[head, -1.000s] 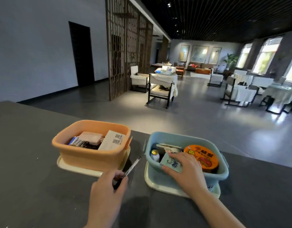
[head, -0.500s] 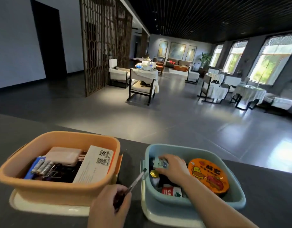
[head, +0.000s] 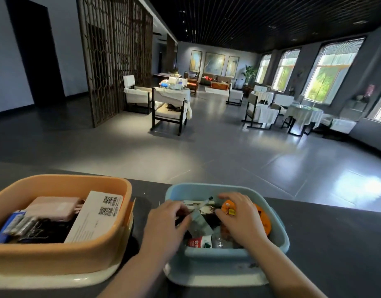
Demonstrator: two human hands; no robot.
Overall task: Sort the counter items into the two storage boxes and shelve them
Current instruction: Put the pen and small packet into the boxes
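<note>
Two storage boxes stand side by side on the dark counter (head: 335,244). The orange box (head: 56,252) on the left holds a white card with QR codes (head: 93,218), a pink case (head: 54,208) and batteries (head: 19,222). Both hands are inside the blue box (head: 206,188) on the right. My left hand (head: 163,229) pinches a pen (head: 204,202) whose dark tip points to the far side of the box. My right hand (head: 243,220) rests on the orange noodle bowl (head: 263,220), fingers bent over its lid. A red-labelled bottle (head: 198,241) lies at the near wall.
Each box sits on its own lid: cream (head: 95,278) under the orange one, pale blue (head: 206,280) under the blue one. Beyond the counter's far edge lies an open tiled floor with chairs (head: 168,108) and covered tables (head: 303,114).
My left hand has carried the pen from the gap between the boxes into the blue box. My right hand has shifted right, from the small packet onto the noodle bowl.
</note>
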